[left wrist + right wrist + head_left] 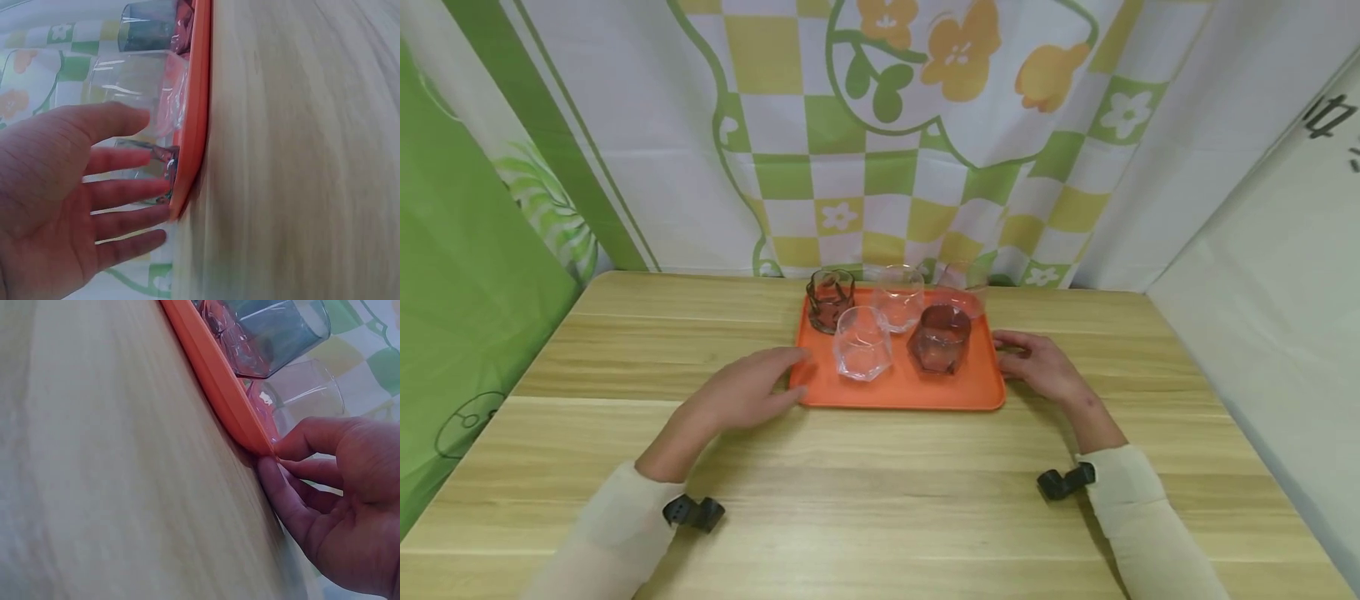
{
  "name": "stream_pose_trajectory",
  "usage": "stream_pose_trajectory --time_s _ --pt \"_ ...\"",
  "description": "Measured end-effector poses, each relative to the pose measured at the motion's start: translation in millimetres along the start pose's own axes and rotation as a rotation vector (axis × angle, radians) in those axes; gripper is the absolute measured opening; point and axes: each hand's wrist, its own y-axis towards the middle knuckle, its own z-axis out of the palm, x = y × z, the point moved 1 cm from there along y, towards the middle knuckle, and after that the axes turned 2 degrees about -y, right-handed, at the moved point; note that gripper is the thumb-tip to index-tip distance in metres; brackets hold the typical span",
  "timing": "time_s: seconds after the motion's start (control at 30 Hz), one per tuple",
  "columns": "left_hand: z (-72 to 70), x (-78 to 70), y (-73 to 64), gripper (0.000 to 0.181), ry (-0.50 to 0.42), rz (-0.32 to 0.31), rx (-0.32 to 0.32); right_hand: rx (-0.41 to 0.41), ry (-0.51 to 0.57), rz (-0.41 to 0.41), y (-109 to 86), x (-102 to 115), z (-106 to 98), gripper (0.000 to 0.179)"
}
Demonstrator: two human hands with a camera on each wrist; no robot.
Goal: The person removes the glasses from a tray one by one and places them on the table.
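Observation:
An orange tray lies on the wooden table, holding several drinking glasses. At its back left stands a dark brown glass, with a clear glass and a pale clear glass along the back. A clear faceted glass and a smoky dark glass are nearer the front. My left hand is at the tray's left edge, fingers spread and loosely extended, thumb apart. On the opposite side, my right hand pinches the tray's rim between thumb and fingers, as the right wrist view shows.
The wooden tabletop extends in front and to both sides. A patterned cloth hangs right behind the table's back edge, green fabric hangs at the left, and a white panel stands at the right.

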Motion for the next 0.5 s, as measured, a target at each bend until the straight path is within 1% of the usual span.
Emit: stream_pose_trajectory --time_s 0.13,0.23,0.37,0.5 --pt "4.5 -3.9 10.3 0.063 -0.059 -0.019 -0.105 0.017 0.019 -0.013 0.9 -3 -3 0.05" --pt "6.7 -8.2 17.6 0.071 -0.153 -0.038 -0.16 0.023 0.042 -0.012 1.8 -4 -3 0.05" --pt "9.0 -13.3 28.1 0.077 -0.262 -0.066 -0.212 0.023 0.07 0.001 2.8 -6 -4 0.052" --pt "13.4 -14.6 37.5 0.08 -0.328 -0.068 -0.252 0.021 0.094 0.007 4.4 -8 -4 0.053"
